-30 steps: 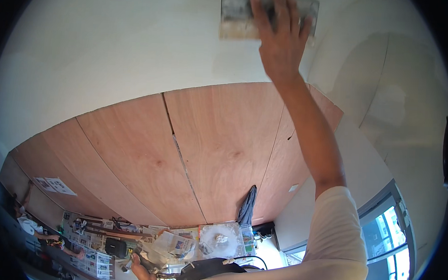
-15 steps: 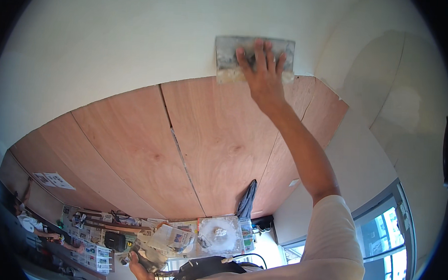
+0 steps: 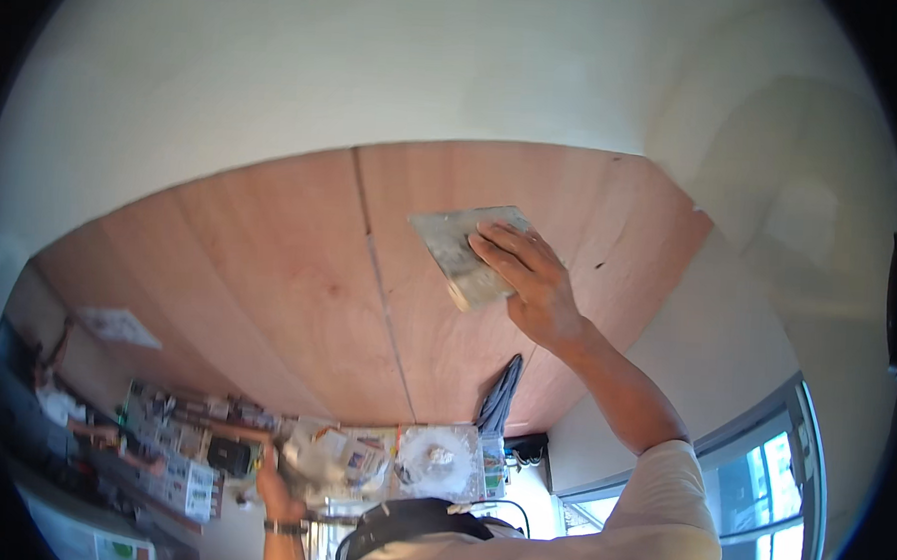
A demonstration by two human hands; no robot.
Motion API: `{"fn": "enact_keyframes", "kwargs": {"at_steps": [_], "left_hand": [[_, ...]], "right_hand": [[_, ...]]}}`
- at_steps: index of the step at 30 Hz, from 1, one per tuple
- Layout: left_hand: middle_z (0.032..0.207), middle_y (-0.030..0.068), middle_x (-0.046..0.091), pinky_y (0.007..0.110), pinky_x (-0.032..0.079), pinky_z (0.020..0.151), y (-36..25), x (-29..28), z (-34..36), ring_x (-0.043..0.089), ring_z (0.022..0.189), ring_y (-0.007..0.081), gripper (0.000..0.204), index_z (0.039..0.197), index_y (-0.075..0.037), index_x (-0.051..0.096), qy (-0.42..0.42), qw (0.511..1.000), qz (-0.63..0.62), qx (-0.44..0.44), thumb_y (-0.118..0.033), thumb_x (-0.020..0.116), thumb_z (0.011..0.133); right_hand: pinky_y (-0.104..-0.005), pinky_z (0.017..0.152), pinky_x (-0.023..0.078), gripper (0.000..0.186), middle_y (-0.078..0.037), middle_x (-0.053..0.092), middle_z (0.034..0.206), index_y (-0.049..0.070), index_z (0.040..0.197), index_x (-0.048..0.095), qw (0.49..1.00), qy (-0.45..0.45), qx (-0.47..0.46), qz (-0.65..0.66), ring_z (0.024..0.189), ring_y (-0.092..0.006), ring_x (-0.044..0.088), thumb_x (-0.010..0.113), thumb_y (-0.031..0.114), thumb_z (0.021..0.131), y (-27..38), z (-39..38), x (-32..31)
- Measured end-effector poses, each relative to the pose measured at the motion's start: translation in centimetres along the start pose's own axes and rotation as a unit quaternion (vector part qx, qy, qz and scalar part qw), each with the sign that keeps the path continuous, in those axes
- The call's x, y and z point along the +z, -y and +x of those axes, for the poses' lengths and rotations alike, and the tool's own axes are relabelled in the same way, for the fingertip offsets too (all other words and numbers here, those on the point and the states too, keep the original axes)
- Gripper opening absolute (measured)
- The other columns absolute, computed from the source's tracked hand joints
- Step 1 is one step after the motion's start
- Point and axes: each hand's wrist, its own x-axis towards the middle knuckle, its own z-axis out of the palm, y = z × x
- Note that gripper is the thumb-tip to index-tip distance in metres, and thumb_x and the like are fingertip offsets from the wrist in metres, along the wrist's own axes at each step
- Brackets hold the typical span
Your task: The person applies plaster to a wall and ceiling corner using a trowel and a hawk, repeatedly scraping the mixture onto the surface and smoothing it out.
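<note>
A wide, flat metal scraper [image 3: 453,245], its grey face smeared with pale filler, is held in my right hand [image 3: 538,284]. My fingers lie across its back, and the blade tilts in front of the wood panels, apart from the white surface above. Low on the left, my left hand [image 3: 275,491] closes round the end of a greyish, motion-blurred flat tool [image 3: 312,466]; its exact kind is unclear.
Reddish plywood panels [image 3: 269,262] with dark seams meet a white, curved-looking surface [image 3: 378,67]. Below are newspaper sheets [image 3: 366,457], a white-dusted board [image 3: 415,469] and a hanging dark cloth [image 3: 501,394]. A window [image 3: 759,494] stands right; another person [image 3: 58,403] is far left.
My right hand has brought the scraper down off the white surface and turned it at a slant. My left hand has risen slightly with the greyish tool.
</note>
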Motion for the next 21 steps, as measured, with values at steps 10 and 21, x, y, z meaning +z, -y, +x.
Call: {"fn": "enact_keyframes", "kwargs": {"at_steps": [10, 21], "left_hand": [[0.087, -0.0002, 0.069, 0.027, 0.052, 0.069, -13.0, 20.6, -3.2, 0.065, 0.075, 0.0104, 0.031, 0.096, -0.007, 0.069, 0.178, 0.976, 0.126, 0.001, -0.038, 0.065, 0.098], [0.094, 0.0039, 0.072, 0.027, 0.052, 0.071, -13.8, 22.6, -2.3, 0.066, 0.078, 0.0097, 0.034, 0.102, -0.002, 0.07, 0.275, 0.934, 0.214, 0.084, -0.035, 0.061, 0.101]], "right_hand": [[-0.0475, 0.108, 0.04, 0.031, 0.003, 0.069, 0.129, 0.024, 0.114, 0.073, 0.955, 0.133, -0.248, 0.094, 0.122, -0.0249, 0.063, 0.07, 0.018, 0.084, 7.4, 1.6, -0.8], [-0.0499, 0.104, 0.041, 0.025, 0.004, 0.069, 0.128, 0.024, 0.109, 0.076, 0.953, 0.115, -0.277, 0.034, 0.12, -0.024, 0.063, 0.065, 0.022, 0.087, 9.5, 2.0, 2.3]]}}
